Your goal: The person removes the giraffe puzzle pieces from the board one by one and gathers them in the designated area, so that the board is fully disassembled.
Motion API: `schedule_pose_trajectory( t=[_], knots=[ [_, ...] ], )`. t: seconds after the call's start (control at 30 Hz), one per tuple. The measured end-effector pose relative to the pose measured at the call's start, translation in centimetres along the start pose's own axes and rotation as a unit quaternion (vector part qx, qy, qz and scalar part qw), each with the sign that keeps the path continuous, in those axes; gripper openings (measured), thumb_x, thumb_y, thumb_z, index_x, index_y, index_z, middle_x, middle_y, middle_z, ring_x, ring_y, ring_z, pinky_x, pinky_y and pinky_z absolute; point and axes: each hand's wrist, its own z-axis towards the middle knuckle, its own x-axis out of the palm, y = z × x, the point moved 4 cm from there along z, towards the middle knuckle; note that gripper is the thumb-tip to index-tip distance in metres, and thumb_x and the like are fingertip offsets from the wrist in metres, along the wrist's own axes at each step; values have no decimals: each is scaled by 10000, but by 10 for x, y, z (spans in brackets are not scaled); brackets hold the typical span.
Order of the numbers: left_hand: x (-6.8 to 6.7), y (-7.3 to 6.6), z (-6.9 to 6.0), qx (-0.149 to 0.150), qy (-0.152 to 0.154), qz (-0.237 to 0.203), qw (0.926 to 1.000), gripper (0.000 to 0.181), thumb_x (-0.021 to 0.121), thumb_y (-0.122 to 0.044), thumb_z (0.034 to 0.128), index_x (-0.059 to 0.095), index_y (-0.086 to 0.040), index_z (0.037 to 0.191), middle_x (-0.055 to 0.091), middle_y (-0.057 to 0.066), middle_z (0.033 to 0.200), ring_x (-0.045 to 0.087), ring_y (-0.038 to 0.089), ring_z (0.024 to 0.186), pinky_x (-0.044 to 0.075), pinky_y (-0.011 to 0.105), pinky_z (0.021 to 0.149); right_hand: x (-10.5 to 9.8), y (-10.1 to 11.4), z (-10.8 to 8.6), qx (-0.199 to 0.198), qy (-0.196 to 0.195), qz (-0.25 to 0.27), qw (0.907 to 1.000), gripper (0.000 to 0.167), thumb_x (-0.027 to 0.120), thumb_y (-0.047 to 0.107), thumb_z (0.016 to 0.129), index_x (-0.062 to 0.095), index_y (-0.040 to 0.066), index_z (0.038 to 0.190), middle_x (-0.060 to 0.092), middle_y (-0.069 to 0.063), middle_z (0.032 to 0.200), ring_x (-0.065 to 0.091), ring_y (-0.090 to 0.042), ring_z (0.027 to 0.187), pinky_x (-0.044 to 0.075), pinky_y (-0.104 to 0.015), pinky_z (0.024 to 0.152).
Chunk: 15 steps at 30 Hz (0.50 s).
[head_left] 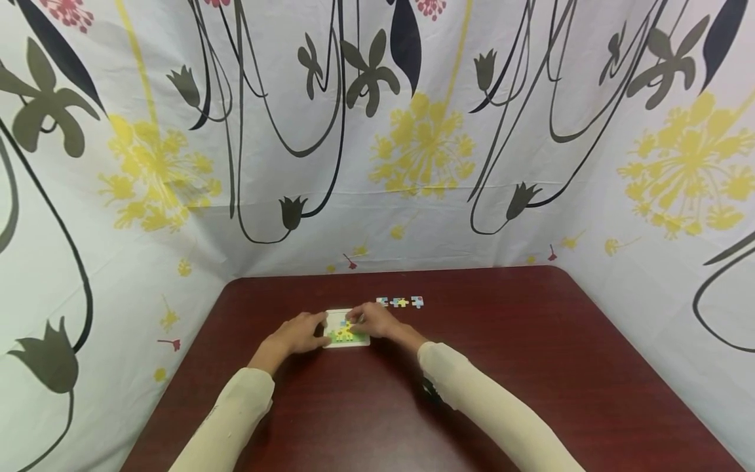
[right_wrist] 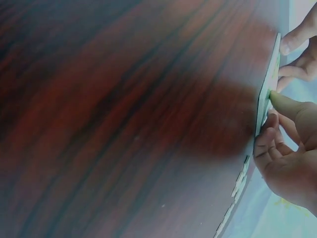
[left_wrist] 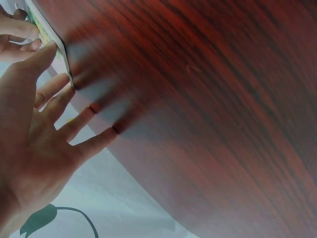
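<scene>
Towards the far edge of the dark reddish table (head_left: 354,406), a white puzzle tray (head_left: 333,318) is laid flat. Its left side is touched by the left hand (head_left: 301,331), whose fingers are spread wide. Over its right part the right hand (head_left: 377,321) is held, thumb and fingers bent close (whether a piece is pinched between them cannot be told). Yellow and green pieces (head_left: 342,336) are seated in the tray's near part. Just beyond the right hand, three loose pieces (head_left: 401,302) are laid out in a row on the table. Cream sleeves (head_left: 227,413) are worn, and flower-patterned cloth (head_left: 265,196) is hung behind.
</scene>
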Motion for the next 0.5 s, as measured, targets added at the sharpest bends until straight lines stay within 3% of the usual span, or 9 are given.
schedule_pose_trajectory(
  t=[0.2,0.4,0.5],
  knots=[
    [-1,0,1,10,-17,6,10000,633,735,-395,976,531,-104,1501,613,80,1334,569,291,1248,482,537,996,1,-2,1,119,109,32,9999,312,760,69,936,741,16,1242,756,-145,1114,739,-255,934,575,-270,776],
    [-1,-1,1,-6,23,37,10000,625,734,-394,975,535,-105,1493,605,98,1356,554,307,1273,474,545,1007,4,-8,2,484,165,541,9972,298,760,78,946,714,51,1239,728,-91,1056,695,-253,1013,554,-290,807],
    [0,0,1,-28,36,39,10000,635,731,-395,978,526,-106,1504,602,100,1366,549,312,1286,472,550,1012,5,-8,1,477,118,629,9968,293,763,67,943,694,55,1227,714,-80,1040,684,-266,1030,549,-311,811]
  ],
)
